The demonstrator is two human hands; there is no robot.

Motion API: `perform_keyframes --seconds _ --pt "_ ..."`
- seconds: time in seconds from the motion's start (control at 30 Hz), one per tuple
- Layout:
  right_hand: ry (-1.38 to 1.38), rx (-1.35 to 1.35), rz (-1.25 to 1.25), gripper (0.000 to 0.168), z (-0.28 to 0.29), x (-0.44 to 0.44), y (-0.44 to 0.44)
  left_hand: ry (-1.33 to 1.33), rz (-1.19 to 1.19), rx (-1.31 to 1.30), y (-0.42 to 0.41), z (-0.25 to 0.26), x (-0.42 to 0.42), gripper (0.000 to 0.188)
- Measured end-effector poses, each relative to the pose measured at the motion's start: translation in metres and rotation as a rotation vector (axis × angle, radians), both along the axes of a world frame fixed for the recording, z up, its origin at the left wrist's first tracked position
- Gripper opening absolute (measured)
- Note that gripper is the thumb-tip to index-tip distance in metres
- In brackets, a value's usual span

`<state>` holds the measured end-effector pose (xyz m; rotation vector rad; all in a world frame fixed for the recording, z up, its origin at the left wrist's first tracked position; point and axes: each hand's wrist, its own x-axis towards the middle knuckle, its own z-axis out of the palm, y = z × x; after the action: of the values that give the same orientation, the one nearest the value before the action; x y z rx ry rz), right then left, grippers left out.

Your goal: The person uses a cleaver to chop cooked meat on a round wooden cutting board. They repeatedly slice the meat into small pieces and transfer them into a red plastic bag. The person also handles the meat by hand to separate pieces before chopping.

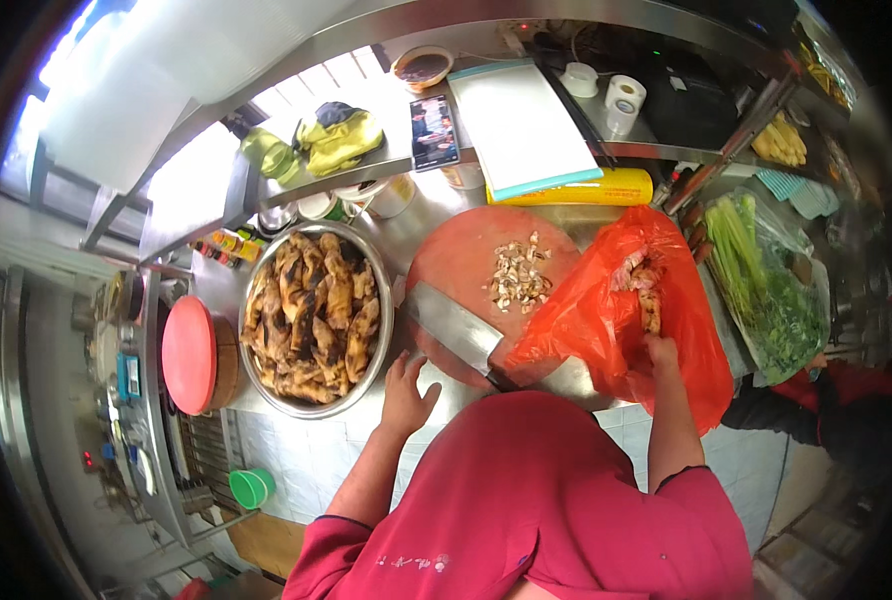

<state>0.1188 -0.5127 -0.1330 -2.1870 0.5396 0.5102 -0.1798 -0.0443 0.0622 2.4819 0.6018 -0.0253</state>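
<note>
My right hand (663, 355) grips the lower end of a singed piece of meat (649, 306), apparently a pig's trotter, over an opened red plastic bag (588, 304). Paler pink flesh shows at the piece's far end. Empty, with fingers apart, my left hand (407, 397) is by the counter's front edge, between a steel basin (389, 319) and a round red chopping board (446, 247). Browned trotters (307, 307) fill the basin. A cleaver (457, 324) lies flat across the board's near left, its handle toward me. Small pale-and-brown chopped pieces (519, 274) lie in the board's middle.
Bagged celery (746, 255) lies at the right. A yellow roll box (611, 187), a clipboard (525, 120) and a phone (434, 131) are at the back and on the shelf. Left of the basin stands a round red-topped block (189, 355). Below is a green bucket (251, 488).
</note>
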Motion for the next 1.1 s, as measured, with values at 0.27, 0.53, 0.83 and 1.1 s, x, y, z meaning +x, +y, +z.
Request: perform_keyframes --seconds 0.27,0.53,0.83,1.1 --pt "-0.27 0.305 0.112 0.035 0.193 -0.052 0.061 -0.168 -0.145 -0.194 -0.022 0.044 0.022 0.058" --pt "-0.244 0.516 0.711 0.055 0.321 -0.114 0.185 -0.417 -0.46 -0.135 -0.072 0.136 0.094 0.072" --pt "-0.34 0.587 0.88 0.051 0.354 -0.13 0.218 -0.255 -0.477 -0.368 -0.044 0.128 0.096 0.092" --pt "-0.25 0.718 0.718 0.045 0.369 -0.138 0.226 -0.295 -0.447 -0.356 -0.05 0.141 0.093 0.094"
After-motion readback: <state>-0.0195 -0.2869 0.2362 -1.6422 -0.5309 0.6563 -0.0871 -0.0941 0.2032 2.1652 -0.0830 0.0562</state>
